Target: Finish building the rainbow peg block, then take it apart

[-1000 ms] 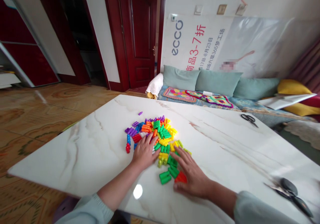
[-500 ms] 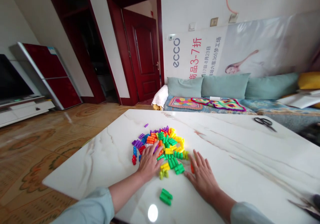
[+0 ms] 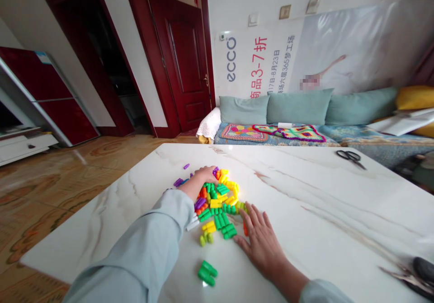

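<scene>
On a white marbled counter (image 3: pixel 298 176), colourful plastic toy blocks (image 3: pixel 222 221) are heaped. Their far left side is partly covered by the left hand (image 3: pixel 205 175), whose grip cannot be told; at their right, the right hand (image 3: pixel 259 235) is spread wide, nothing visibly gripped. Nearer, a green block (image 3: pixel 207 272) is set apart.

Small multicoloured pieces (image 3: pixel 216 203) lie loosely clustered on the white tabletop (image 3: pixel 305 190).

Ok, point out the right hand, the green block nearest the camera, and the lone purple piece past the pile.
Right hand (image 3: pixel 260 239), head view: back of the hand.
Green block (image 3: pixel 207 272), head view: middle of its top.
Purple piece (image 3: pixel 186 166), head view: its middle.
</scene>
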`<state>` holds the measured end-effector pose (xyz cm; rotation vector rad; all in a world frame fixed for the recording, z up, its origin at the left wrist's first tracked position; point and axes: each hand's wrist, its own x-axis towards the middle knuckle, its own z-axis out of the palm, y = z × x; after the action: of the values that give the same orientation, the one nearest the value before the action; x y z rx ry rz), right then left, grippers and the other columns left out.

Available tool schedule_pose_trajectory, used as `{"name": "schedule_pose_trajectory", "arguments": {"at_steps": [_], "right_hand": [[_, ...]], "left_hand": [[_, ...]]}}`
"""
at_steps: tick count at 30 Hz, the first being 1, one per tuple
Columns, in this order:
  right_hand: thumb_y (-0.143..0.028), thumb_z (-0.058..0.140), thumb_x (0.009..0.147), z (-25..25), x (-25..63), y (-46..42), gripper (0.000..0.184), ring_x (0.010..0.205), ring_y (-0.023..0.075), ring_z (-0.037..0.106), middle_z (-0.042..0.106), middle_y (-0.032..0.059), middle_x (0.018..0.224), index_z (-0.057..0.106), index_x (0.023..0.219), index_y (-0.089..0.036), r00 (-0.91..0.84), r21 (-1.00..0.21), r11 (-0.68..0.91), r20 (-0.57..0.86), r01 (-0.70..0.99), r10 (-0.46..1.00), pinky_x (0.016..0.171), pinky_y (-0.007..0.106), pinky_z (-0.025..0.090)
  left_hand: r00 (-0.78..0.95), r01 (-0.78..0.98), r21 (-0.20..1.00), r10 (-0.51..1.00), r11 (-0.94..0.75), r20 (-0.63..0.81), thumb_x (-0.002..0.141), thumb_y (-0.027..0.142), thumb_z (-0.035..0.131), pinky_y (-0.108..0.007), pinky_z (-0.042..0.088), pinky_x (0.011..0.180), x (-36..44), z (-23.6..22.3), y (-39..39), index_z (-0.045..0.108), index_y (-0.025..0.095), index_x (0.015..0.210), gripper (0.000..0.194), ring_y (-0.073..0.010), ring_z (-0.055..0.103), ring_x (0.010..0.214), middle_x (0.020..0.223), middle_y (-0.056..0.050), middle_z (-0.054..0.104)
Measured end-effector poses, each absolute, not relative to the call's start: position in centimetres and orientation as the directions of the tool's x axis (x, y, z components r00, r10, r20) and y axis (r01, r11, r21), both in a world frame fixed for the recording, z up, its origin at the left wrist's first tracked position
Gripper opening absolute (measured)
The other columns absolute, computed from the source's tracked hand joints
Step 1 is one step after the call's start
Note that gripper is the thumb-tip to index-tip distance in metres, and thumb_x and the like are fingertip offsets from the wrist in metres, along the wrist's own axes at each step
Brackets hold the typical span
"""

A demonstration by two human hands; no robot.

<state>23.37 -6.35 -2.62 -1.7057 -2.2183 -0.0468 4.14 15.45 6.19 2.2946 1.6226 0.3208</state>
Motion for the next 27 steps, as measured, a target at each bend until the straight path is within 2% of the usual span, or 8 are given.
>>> {"name": "schedule_pose_trajectory", "arguments": {"at_steps": [4,10,12,15,17,22,25,27], "right_hand": [[-0.065,0.035,0.088,-2.4,23.3,-6.3,0.073,0.140,0.0322,0.025,0.028,0.0140,0.152,0.039,0.143,-0.017,-0.220,-0.182,0.277,0.285,0.943,0.933,0.111,0.055,0.023],[-0.064,0.035,0.089,-2.1,23.2,-6.2,0.071,0.139,0.0326,0.027,0.030,0.0140,0.152,0.041,0.142,-0.017,-0.216,-0.188,0.273,0.275,0.943,0.937,0.110,0.055,0.025],[-0.064,0.036,0.088,-2.0,23.2,-6.2,0.071,0.138,0.0329,0.028,0.031,0.0146,0.151,0.041,0.142,-0.017,-0.210,-0.188,0.267,0.275,0.945,0.938,0.110,0.055,0.025],[-0.064,0.035,0.089,-2.1,23.2,-6.2,0.070,0.138,0.0321,0.030,0.034,0.0138,0.150,0.043,0.141,-0.018,-0.208,-0.185,0.271,0.300,0.945,0.931,0.109,0.055,0.026],[-0.064,0.035,0.089,-2.1,23.2,-6.2,0.069,0.137,0.0315,0.030,0.035,0.0131,0.150,0.044,0.140,-0.018,-0.212,-0.181,0.277,0.314,0.944,0.926,0.109,0.054,0.026],[-0.064,0.034,0.089,-2.1,23.2,-6.2,0.069,0.137,0.0313,0.031,0.036,0.0134,0.149,0.044,0.139,-0.017,-0.212,-0.167,0.269,0.298,0.948,0.931,0.109,0.053,0.027],[-0.063,0.035,0.089,-2.2,23.3,-6.1,0.069,0.137,0.0313,0.031,0.036,0.0129,0.149,0.044,0.140,-0.018,-0.214,-0.155,0.268,0.296,0.951,0.931,0.109,0.053,0.027],[-0.063,0.035,0.089,-2.2,23.3,-6.1,0.068,0.137,0.0312,0.031,0.036,0.0126,0.149,0.043,0.140,-0.018,-0.215,-0.150,0.269,0.300,0.951,0.929,0.109,0.053,0.028]], "left_hand": [[0.246,0.916,0.331,0.969,-0.226,-0.019,0.046,0.031,0.080,-0.033,0.044,0.088,4.3,4.9,15.9,0.059,0.024,0.108,0.065,-0.0308,0.059,0.107,0.116,-0.009,0.064],[0.319,0.862,0.402,0.947,-0.309,0.044,0.060,0.032,0.075,-0.028,0.046,0.086,3.1,5.1,14.9,0.063,0.021,0.107,0.049,-0.0232,0.061,0.102,0.106,-0.005,0.069],[0.360,0.797,0.499,0.931,-0.341,0.060,0.066,0.032,0.070,-0.027,0.047,0.085,2.2,5.5,14.4,0.063,0.019,0.108,0.044,-0.0216,0.061,0.100,0.104,-0.004,0.070],[0.450,0.628,0.703,0.893,-0.335,0.024,0.068,0.034,0.069,-0.029,0.049,0.083,0.9,6.5,13.9,0.066,0.015,0.106,0.043,-0.0235,0.062,0.099,0.101,-0.007,0.071],[0.487,0.574,0.760,0.873,-0.305,-0.018,0.068,0.038,0.070,-0.031,0.050,0.082,0.0,7.2,13.9,0.067,0.013,0.104,0.044,-0.0249,0.063,0.095,0.099,-0.009,0.072],[0.474,0.586,0.762,0.879,-0.276,-0.046,0.073,0.049,0.064,-0.034,0.051,0.079,-2.1,8.5,14.0,0.064,0.011,0.114,0.056,-0.0253,0.066,0.092,0.098,-0.011,0.072],[0.453,0.622,0.729,0.891,-0.287,-0.035,0.060,0.042,0.075,-0.034,0.048,0.088,-3.7,8.4,13.6,0.067,0.015,0.108,0.056,-0.0281,0.062,0.103,0.109,-0.010,0.070],[0.432,0.648,0.700,0.902,-0.300,-0.014,0.056,0.038,0.077,-0.035,0.046,0.092,-4.8,7.7,12.9,0.069,0.021,0.104,0.052,-0.0294,0.060,0.108,0.112,-0.006,0.069]]}}
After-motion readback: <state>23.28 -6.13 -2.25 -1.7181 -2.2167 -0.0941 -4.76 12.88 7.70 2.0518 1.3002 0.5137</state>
